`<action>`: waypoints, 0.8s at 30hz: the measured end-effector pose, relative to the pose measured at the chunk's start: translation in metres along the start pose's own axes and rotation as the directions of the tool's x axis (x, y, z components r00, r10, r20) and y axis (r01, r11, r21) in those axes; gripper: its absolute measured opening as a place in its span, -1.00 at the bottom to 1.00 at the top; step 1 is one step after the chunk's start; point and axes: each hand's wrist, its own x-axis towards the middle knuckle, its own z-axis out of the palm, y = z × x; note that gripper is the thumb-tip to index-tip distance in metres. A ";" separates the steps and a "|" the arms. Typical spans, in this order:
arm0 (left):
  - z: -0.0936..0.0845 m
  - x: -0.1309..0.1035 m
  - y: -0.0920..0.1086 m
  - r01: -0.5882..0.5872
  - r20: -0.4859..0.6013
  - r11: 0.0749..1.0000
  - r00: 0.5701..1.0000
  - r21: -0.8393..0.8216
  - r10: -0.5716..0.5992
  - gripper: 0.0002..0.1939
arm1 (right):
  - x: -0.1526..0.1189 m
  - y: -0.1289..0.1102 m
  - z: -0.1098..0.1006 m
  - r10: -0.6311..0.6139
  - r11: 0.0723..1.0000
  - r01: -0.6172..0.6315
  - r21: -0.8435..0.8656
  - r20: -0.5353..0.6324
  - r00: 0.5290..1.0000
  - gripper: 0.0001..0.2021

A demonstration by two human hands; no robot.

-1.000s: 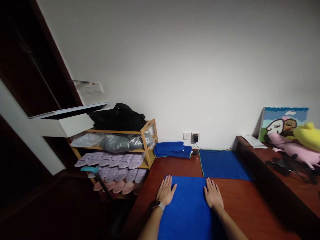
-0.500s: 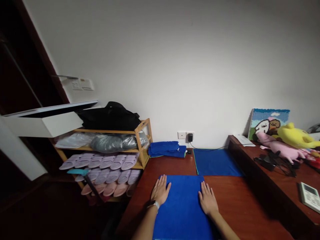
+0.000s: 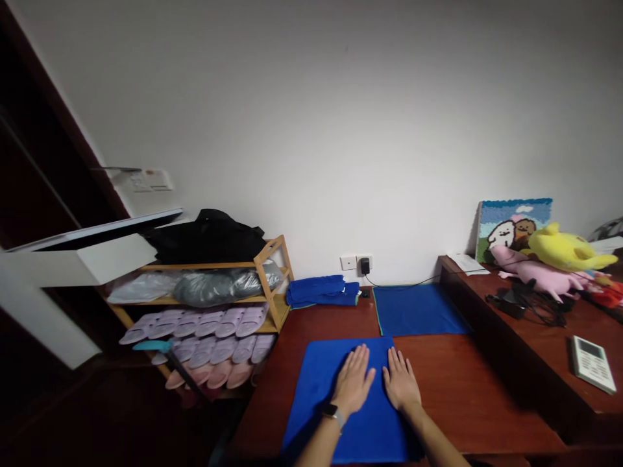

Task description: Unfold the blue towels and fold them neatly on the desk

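A blue cloth lies spread flat on the reddish-brown wooden table in front of me. My left hand rests palm down on its middle, fingers stretched out, with a watch on the wrist. Along the cloth's right edge lies my right hand, flat and open, partly over the fabric. Behind it, a second blue cloth with a green edge is laid flat near the wall. Several folded blue cloths are stacked at the table's back left.
Left of the table stands a wooden rack with slippers and a black bag. On the raised ledge at right are plush toys, a black cable and a white keypad device. A plugged-in adapter trails a wire.
My left hand has slid right across the cloth, from its left edge to its middle. My right hand stays at the right edge. The view has shifted slightly.
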 end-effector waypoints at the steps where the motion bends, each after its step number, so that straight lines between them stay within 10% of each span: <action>1: 0.007 0.002 0.017 -0.022 0.030 1.000 0.999 -0.022 0.023 -0.34 | -0.001 0.000 -0.001 -0.006 1.000 0.006 -0.008 0.003 1.000 -0.32; 5: 0.021 -0.003 0.036 0.004 0.095 0.999 0.995 -0.044 0.000 -0.35 | -0.002 0.000 -0.001 -0.023 0.999 0.023 -0.028 0.010 1.000 -0.32; 15: -0.022 -0.093 -0.097 0.360 0.040 0.925 0.929 0.120 -0.367 -0.23 | -0.001 0.002 0.006 0.004 1.000 -0.004 -0.024 0.003 1.000 -0.29; 24: -0.019 -0.096 -0.096 0.368 0.000 0.922 0.929 0.122 -0.371 -0.25 | -0.006 0.000 0.003 0.019 0.999 -0.019 -0.049 -0.012 1.000 -0.31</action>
